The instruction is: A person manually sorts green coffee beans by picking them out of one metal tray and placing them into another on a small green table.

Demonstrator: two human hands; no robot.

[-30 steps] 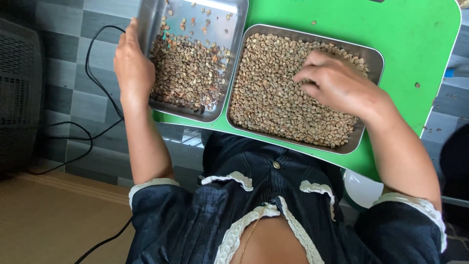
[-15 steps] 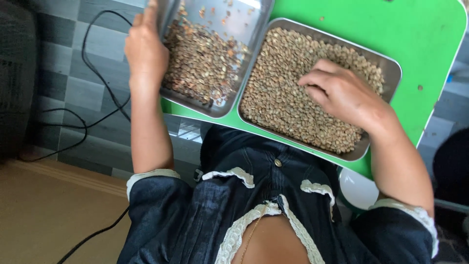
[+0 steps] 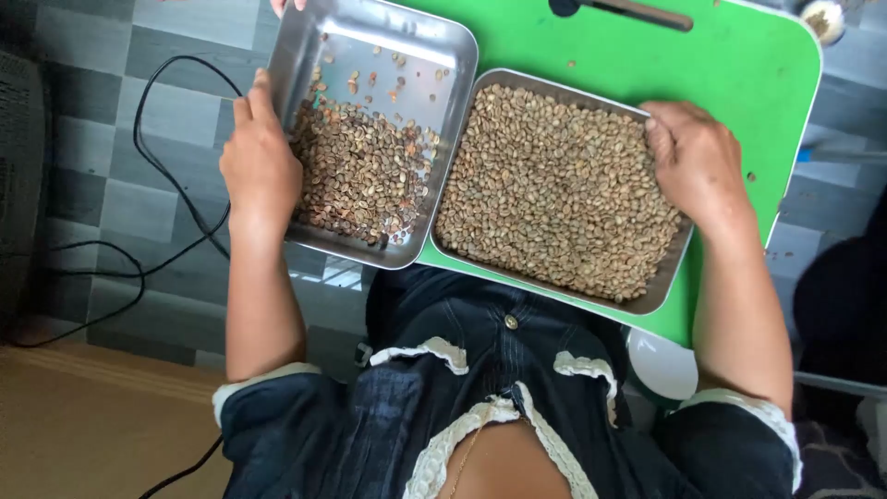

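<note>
Two steel trays of pale coffee beans lie side by side on a green table (image 3: 739, 74). The left tray (image 3: 434, 37) is about half full, with darker mixed beans (image 3: 360, 176) heaped at its near end. My left hand (image 3: 259, 162) grips its left rim. The right tray (image 3: 661, 296) is full of even light beans (image 3: 554, 185). On that tray's right edge rests my right hand (image 3: 698, 162), fingers curled over the rim and onto the beans.
A black cable (image 3: 157, 166) loops over the grey tiled floor at the left. A dark tool handle (image 3: 637, 11) and a small bowl (image 3: 822, 17) sit at the table's far edge. A white object (image 3: 661, 365) lies under the table by my knee.
My right hand has moved from the middle of the right tray's beans to its right rim. My left hand stays on the left tray's rim. The view has shifted.
</note>
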